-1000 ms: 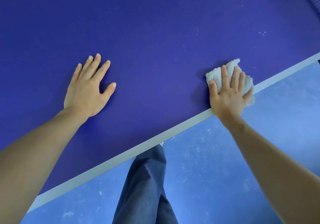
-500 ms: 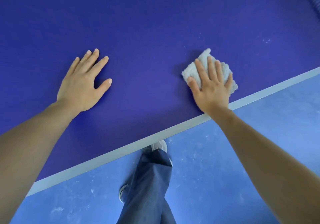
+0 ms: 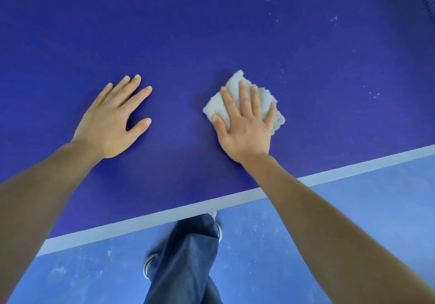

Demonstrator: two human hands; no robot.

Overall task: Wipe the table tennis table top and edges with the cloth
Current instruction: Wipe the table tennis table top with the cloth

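Observation:
The dark blue table tennis table top [image 3: 211,33] fills the upper part of the view, bordered by a white edge line [image 3: 164,215] that runs diagonally. A folded white fluffy cloth [image 3: 266,96] lies on the top, a little in from the edge. My right hand [image 3: 246,125] presses flat on the cloth with straight, spread fingers. My left hand [image 3: 113,118] rests flat on the bare table top to the left of the cloth, fingers straight.
Small white specks [image 3: 334,19] dot the table top at the upper right. Below the edge is a light blue scuffed floor [image 3: 329,221]. My leg in dark blue trousers [image 3: 188,256] and a pale shoe stand close under the table's edge.
My right hand has slid the cloth leftward and away from the white edge line, further onto the top. The left hand has stayed flat on the table.

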